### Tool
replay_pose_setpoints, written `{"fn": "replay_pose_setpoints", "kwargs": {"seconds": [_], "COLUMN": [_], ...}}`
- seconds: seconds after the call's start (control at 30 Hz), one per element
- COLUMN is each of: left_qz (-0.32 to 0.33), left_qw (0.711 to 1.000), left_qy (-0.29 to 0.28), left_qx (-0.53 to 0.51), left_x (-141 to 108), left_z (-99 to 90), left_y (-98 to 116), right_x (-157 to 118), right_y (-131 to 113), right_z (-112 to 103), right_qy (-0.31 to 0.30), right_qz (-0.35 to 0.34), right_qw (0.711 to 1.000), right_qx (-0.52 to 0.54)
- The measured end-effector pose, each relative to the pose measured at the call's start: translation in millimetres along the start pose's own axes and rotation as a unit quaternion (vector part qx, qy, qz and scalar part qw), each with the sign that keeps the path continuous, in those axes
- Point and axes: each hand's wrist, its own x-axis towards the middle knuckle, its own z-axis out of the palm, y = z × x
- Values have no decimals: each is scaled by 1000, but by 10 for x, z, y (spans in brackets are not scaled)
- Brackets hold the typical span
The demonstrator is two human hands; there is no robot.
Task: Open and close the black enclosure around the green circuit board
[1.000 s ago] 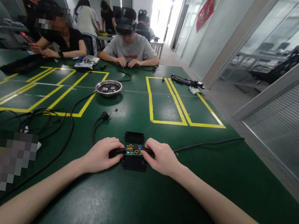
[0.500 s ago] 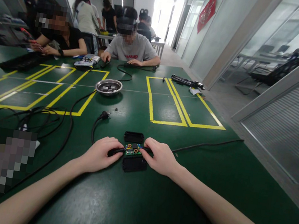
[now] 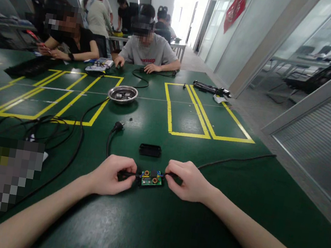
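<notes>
A small green circuit board with copper coils lies over a black casing half, near the front middle of the table. My left hand pinches the black cable at the board's left end. At the right end, my right hand has its fingers closed on the other black cable, which runs off to the right. The second black casing half rests separately behind the board. A black plug lies beyond my left hand.
On the green table are a metal bowl with small parts, coiled black cables at left, and a black tool-like object at back right. People sit across the table.
Both hands have moved the board toward me, from between the two casing halves to over the nearer one. The right hand has shifted right and down. The view has shifted slightly.
</notes>
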Motion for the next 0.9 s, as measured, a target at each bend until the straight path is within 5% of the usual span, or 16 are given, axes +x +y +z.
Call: {"fn": "replay_pose_setpoints", "kwargs": {"seconds": [0.9], "left_qz": [-16], "left_qw": [999], "left_qy": [-40], "left_qx": [13], "left_x": [5], "left_z": [57], "left_y": [-56], "right_x": [12], "right_y": [39], "right_z": [19], "right_qy": [-55], "right_qz": [44], "right_qw": [997], "right_qx": [-36]}}
